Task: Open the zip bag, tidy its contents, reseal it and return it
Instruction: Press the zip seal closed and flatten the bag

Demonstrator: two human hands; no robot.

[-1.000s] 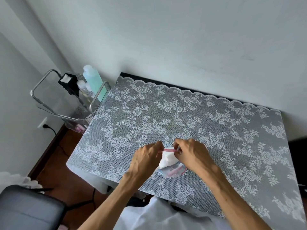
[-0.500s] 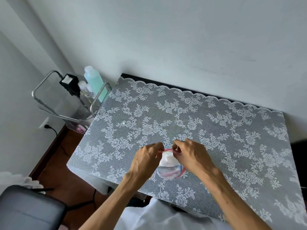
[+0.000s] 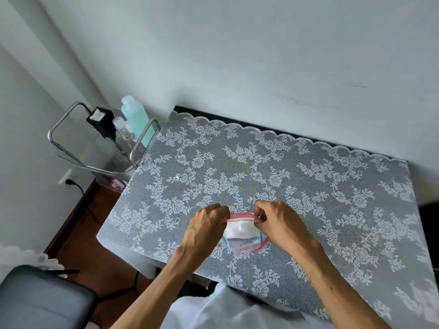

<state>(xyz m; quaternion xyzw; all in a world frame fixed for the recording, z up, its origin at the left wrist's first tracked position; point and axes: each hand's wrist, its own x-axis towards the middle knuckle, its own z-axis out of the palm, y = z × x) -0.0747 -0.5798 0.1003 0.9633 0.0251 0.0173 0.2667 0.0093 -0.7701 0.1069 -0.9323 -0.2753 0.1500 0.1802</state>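
Note:
A small clear zip bag (image 3: 243,242) with a pink zip strip along its top lies on the lace-covered table (image 3: 308,186) near the front edge. Something white fills its upper half; pink and blue shapes show lower down. My left hand (image 3: 205,230) pinches the left end of the zip strip. My right hand (image 3: 279,224) pinches the right end. The strip is stretched between my fingers, slightly bowed. Whether the zip is sealed along its whole length cannot be told.
A metal wire rack (image 3: 99,148) stands left of the table, holding a pale green bottle (image 3: 136,117) and a black box (image 3: 102,119). A dark padded seat (image 3: 35,302) sits at the lower left. A wall runs behind the table.
Both hands stayed on the ends of the zip strip and drew slightly further apart, stretching it wider. The bag stayed in the same spot on the table.

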